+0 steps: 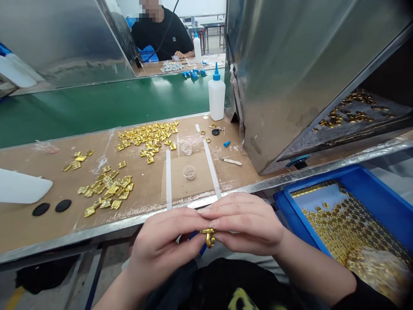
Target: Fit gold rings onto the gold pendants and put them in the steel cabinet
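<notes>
Just in front of the bench edge, my left hand (171,237) and my right hand (247,221) meet, fingertips together. Between them is a small gold metal piece with a curved hook (209,240), pinched by the fingers of both hands; its upper part is mostly covered. Beyond, on the cardboard-topped bench (148,181), lie a large pile of gold square pieces (145,137) and a smaller pile of gold pieces (111,187). A small clear cup (189,172) stands on a cardboard patch between two white tape strips.
A white-handled blade (230,162) and a blue cap (226,144) lie right of the tape. Behind stands a white squeeze bottle (216,94). A metal housing (290,64) rises at right, above a blue tray (371,181) of gold pieces. Across the green belt (97,105) sits another person (161,34).
</notes>
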`<state>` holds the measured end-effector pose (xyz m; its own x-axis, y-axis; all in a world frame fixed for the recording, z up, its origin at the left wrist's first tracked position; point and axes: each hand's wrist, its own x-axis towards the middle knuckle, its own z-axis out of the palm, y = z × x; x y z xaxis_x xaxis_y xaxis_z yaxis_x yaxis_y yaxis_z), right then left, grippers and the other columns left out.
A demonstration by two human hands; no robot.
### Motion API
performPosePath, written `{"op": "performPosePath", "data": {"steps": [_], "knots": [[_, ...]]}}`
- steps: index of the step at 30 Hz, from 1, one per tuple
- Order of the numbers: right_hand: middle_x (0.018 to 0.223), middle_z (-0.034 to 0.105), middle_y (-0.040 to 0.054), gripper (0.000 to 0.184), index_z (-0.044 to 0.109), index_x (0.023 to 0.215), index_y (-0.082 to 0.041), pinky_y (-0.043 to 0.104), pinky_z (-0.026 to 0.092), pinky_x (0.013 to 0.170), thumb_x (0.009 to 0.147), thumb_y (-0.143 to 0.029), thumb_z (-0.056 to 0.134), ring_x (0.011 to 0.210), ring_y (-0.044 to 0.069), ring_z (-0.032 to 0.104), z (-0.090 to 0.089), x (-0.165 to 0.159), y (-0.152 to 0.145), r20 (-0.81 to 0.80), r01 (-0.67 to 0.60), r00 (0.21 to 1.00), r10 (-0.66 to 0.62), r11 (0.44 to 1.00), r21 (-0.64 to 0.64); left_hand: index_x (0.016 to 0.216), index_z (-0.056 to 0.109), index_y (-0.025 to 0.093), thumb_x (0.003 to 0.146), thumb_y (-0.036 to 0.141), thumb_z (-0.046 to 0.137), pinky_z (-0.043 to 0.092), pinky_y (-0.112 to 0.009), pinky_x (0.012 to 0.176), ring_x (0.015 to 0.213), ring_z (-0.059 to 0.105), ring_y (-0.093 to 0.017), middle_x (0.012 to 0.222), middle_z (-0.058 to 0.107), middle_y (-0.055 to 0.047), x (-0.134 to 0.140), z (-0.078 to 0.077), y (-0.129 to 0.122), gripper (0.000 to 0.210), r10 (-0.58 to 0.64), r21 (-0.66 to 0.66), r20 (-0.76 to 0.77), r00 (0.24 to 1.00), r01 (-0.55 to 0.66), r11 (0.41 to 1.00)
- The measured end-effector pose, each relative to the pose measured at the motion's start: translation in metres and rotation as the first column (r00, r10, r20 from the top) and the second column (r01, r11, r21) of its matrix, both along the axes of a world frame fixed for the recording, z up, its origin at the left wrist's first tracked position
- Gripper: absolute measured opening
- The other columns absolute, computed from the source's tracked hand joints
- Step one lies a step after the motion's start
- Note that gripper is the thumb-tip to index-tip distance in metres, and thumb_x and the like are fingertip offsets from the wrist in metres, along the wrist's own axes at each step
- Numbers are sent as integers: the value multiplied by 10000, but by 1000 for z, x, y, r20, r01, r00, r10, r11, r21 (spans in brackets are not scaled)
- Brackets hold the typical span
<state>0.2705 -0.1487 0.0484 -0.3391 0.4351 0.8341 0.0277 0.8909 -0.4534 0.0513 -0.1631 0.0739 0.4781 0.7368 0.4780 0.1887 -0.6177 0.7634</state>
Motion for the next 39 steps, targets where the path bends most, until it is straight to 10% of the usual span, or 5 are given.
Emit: {"op": "performPosePath", "data": {"steps": [13, 18, 22, 30, 39], "knots": [[1186, 763, 162, 383, 661, 1255, -85, 299, 628, 922, 878, -82, 729, 1121, 206, 736, -8, 2, 0, 43, -9, 999, 7, 999, 48, 1041, 726, 223, 829, 26, 692, 576, -189, 738, 793, 738, -119, 906, 777, -4, 4, 2, -5, 291, 93, 156, -83, 992, -79, 985], [1147, 780, 123, 328, 681, 1223, -157, 289, 629, 858, 898, -116, 702, 1032, 189, 760, -3, -3, 23, 18, 3, 1000, -3, 1000, 10, 977, 768, 251, 866, 138, 693, 498, -199, 536, 607, 651, -114, 787, 751, 8, -9, 4, 8, 175, 211, -95, -106, 972, -221, 970], [973, 794, 52, 129, 730, 1022, -201, 303, 594, 830, 961, -179, 618, 908, 170, 750, 11, -19, 71, -64, 218, 971, -231, 962, -167, 1019, 796, 223, 852, 414, 747, 456, -252, 505, 576, 619, -159, 728, 748, -24, -42, -1, 61, 259, 453, -314, -247, 857, -513, 799], [909, 749, 24, 156, 727, 1010, -211, 293, 450, 707, 955, -278, 597, 763, 168, 642, -4, -53, 181, 218, 534, 845, -489, 797, -283, 1043, 792, 231, 884, 353, 620, 530, -369, 855, 968, 714, -269, 1080, 794, -63, -77, -31, 178, 264, 521, 69, -669, 530, -654, 754], [847, 662, 23, 187, 692, 1005, -207, 281, 360, 687, 983, -337, 560, 791, 178, 606, -22, -40, 185, 421, 632, 746, -515, 748, -204, 1091, 759, 280, 909, 375, 556, 495, -372, 789, 1047, 675, -315, 1169, 760, -48, -92, 14, 178, 289, 664, 311, -675, 322, -692, 651]]}}
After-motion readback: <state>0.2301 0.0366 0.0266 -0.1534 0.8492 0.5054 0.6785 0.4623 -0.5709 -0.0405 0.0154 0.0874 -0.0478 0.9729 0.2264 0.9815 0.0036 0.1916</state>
